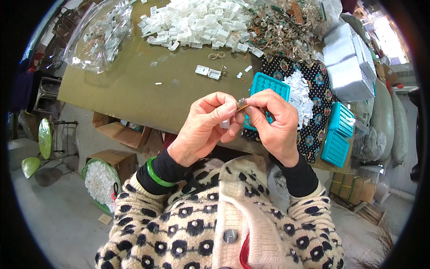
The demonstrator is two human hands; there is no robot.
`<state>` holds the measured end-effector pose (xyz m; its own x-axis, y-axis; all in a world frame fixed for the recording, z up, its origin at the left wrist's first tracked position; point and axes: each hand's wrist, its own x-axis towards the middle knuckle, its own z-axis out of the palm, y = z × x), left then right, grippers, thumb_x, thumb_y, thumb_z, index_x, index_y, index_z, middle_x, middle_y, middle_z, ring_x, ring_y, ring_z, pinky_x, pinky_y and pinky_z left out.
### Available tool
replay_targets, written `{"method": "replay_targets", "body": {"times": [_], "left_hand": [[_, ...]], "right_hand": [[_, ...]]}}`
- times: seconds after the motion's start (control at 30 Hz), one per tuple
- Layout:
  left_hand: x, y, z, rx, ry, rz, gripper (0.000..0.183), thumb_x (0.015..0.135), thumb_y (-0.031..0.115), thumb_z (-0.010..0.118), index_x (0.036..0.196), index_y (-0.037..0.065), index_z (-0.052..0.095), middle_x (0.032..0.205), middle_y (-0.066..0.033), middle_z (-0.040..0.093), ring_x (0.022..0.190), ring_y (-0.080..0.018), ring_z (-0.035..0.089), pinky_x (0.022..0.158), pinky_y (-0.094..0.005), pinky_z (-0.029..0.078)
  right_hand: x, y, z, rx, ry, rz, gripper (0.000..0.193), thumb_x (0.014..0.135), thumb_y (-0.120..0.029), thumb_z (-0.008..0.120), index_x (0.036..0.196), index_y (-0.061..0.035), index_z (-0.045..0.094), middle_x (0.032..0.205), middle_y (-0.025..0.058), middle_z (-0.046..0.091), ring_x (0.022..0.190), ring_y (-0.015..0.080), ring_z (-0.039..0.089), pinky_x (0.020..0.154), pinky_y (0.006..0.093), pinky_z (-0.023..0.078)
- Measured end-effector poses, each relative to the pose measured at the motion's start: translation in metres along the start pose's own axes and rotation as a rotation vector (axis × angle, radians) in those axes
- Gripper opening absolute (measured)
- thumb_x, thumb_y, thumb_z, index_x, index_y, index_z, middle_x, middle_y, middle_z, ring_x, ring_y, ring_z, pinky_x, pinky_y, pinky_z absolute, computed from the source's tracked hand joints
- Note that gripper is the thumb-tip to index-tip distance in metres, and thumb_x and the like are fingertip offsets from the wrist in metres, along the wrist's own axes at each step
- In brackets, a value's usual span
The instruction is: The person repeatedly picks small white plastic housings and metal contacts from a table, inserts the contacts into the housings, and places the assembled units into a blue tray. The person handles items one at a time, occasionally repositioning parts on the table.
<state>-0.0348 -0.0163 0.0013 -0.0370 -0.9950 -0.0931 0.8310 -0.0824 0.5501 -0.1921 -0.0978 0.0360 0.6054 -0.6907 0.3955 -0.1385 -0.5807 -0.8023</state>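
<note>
Between my left hand (204, 130) and right hand (273, 125) I see a thin metallic pin (242, 107) and a small white plastic piece (225, 123). Beyond them, glossy teal plastic tray (268, 85), matt brown tabletop (134, 85).

1. A small assembly workshop, by the look of the bulk parts.
2. Far on the work table (134, 89) lies a heap of white plastic pieces (197, 22).
3. Teal trays (340, 119) sit right; cardboard boxes (118, 134) stand below.
</note>
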Motion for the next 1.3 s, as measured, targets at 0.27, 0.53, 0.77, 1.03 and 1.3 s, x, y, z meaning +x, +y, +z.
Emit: {"method": "replay_targets", "body": {"times": [0.27, 0.53, 0.77, 1.03, 1.3], "left_hand": [[-0.017, -0.002, -0.018, -0.228, -0.187, -0.162, 0.018, 0.093, 0.019, 0.064, 0.09, 0.004, 0.056, 0.071, -0.0056, 0.055, 0.053, -0.0134, 0.046, 0.045, -0.0252, 0.035], [-0.019, -0.002, -0.02, -0.279, -0.164, -0.131, 0.018, 0.09, 0.013, 0.059, 0.076, 0.002, 0.056, 0.067, -0.0097, 0.056, 0.058, -0.0243, 0.057, 0.057, -0.0349, 0.047], [-0.019, 0.014, -0.021, -0.198, 0.076, -0.081, 0.017, 0.095, 0.021, 0.063, 0.093, 0.004, 0.06, 0.072, -0.0035, 0.059, 0.062, -0.0151, 0.058, 0.058, -0.0301, 0.049], [-0.005, 0.031, -0.033, -0.043, 0.34, 0.072, 0.014, 0.094, 0.016, 0.065, 0.102, 0.005, 0.063, 0.081, -0.001, 0.058, 0.067, -0.0096, 0.052, 0.063, -0.0258, 0.046], [0.005, 0.026, -0.031, 0.124, 0.446, 0.196, 0.013, 0.091, 0.006, 0.067, 0.103, 0.002, 0.062, 0.085, -0.0016, 0.06, 0.071, -0.011, 0.057, 0.064, -0.0274, 0.05]], "right_hand": [[-0.011, -0.011, 0.001, 0.394, -0.202, 0.293, 0.008, 0.084, 0.007, 0.065, 0.089, 0.0007, 0.065, 0.081, 0.0001, 0.062, 0.068, 0.0046, 0.053, 0.057, 0.0201, 0.042], [-0.014, -0.026, 0.022, 0.225, -0.16, 0.342, 0.01, 0.083, 0.009, 0.056, 0.087, -0.0002, 0.055, 0.086, 0.0036, 0.058, 0.074, 0.0072, 0.054, 0.063, 0.0226, 0.043], [0.014, -0.013, 0.029, -0.087, -0.132, -0.167, 0.011, 0.081, 0.005, 0.062, 0.09, -0.0003, 0.057, 0.08, 0.013, 0.06, 0.07, 0.028, 0.063, 0.061, 0.034, 0.05], [0.073, 0.039, 0.051, -0.283, -0.227, -0.136, 0.011, 0.081, 0.003, 0.054, 0.092, 0.0009, 0.053, 0.08, 0.0194, 0.063, 0.076, 0.0388, 0.063, 0.065, 0.0451, 0.049], [0.082, 0.046, 0.058, -0.152, -0.138, 0.036, 0.008, 0.085, -0.001, 0.055, 0.092, 0.0006, 0.055, 0.078, 0.0216, 0.064, 0.069, 0.0398, 0.064, 0.062, 0.0451, 0.05]]}}
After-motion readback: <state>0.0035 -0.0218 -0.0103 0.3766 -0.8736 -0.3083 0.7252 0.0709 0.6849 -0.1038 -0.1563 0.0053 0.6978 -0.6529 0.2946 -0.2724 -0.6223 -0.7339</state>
